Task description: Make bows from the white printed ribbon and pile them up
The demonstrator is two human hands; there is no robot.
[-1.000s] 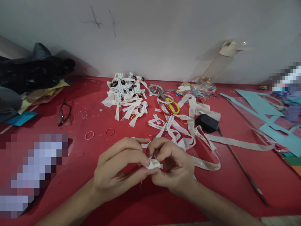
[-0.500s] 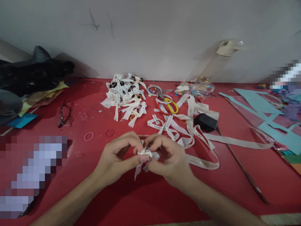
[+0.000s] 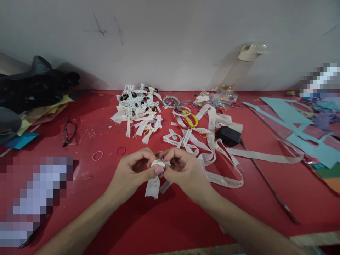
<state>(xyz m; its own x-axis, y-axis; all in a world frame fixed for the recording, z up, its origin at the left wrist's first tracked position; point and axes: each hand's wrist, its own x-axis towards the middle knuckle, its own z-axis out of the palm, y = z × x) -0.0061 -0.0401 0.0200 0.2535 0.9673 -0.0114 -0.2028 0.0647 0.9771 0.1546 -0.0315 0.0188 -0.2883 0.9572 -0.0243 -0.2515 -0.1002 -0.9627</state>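
Head: hands (image 3: pixel 183 166) hold ribbon (image 3: pixel 152 186); loose strip (image 3: pixel 175 142) reads "OR YOU".

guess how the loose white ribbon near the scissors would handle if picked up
The loose white ribbon is probably floppy, since it lies in loops and bends on the red table. It is likely light, as the strip looks thin and flat. It may tangle, because several lengths cross one another.

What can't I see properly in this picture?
All in the head view:
How the held ribbon meets the purple band: hidden by the fingers.
Grey thing: cut off by the left edge.
Lower-left thing: blurred by big blocks.
Pile's printing: too small.
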